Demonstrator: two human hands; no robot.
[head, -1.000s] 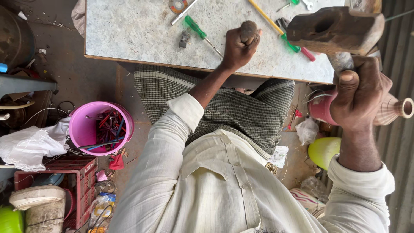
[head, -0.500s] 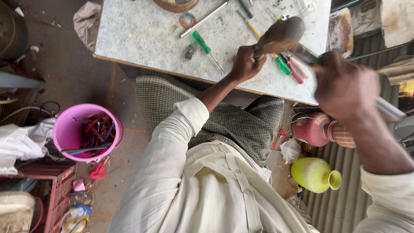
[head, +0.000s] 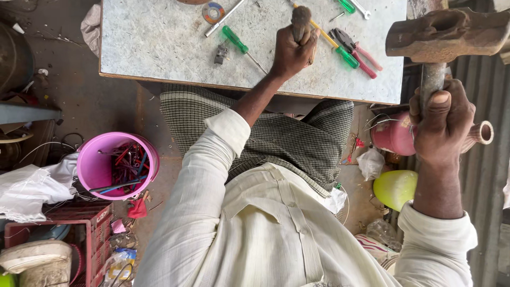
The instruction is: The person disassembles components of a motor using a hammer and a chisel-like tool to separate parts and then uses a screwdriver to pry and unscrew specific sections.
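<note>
1. Grey stone-topped table (head: 159, 42) fills the upper part of the head view, with tools scattered over it.
2. Pink bucket (head: 101, 167) stands on the floor below the table's left end, full of red and blue tools.
3. Rusty hammer (head: 446, 34) is raised at the right, clear of the table; its head is level with the table's right edge and its handle runs down into the right hand (head: 443, 122), which is clenched around it.
4. Left hand (head: 292, 50) rests on the table near the middle and is closed on a short chisel (head: 300, 18), held upright with its worn top standing out above the fist.
5. Red-handled pliers (head: 358, 52) lie just right of the left hand, beside a green screwdriver (head: 344, 53).
6. Another green screwdriver (head: 236, 41) lies left of that hand, next to a small metal part (head: 221, 53).
</note>
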